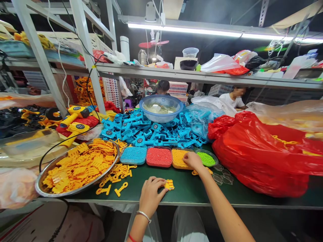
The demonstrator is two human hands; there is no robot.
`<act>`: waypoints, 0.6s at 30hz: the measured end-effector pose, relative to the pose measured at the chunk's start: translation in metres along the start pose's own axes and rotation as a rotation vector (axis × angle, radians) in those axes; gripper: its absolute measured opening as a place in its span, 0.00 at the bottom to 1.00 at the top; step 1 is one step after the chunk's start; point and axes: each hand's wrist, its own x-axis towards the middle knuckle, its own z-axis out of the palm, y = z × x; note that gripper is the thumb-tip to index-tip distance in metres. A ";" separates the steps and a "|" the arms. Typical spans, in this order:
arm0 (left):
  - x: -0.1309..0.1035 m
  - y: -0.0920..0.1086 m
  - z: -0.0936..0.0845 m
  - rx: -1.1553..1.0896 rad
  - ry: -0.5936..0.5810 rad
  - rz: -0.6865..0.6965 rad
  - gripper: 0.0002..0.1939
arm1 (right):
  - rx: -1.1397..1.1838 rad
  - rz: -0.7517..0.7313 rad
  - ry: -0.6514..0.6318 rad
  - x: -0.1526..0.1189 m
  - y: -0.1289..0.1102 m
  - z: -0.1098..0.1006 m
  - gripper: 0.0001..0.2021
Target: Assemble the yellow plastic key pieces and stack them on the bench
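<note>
Head: left hand (150, 192) pinched yellow slatted plastic piece (170, 185); right hand (194, 160) at tiny yellow beads (178, 158), grip unclear; haste risked spill.

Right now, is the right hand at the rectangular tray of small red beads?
No: the right hand is at the neighbouring rectangular tray of small yellow beads.

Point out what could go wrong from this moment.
The yellow pellets might scatter or mix with the green pellets, since the right hand is right at them and the two colours sit close together.

The metal bowl is heaped with flat yellow pieces; a bump could send some sliding out.

The small yellow piece could shift if the left hand loosens.
</note>
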 end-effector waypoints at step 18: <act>-0.001 0.000 0.001 0.008 0.027 0.024 0.08 | -0.107 -0.083 -0.092 -0.002 -0.023 -0.020 0.07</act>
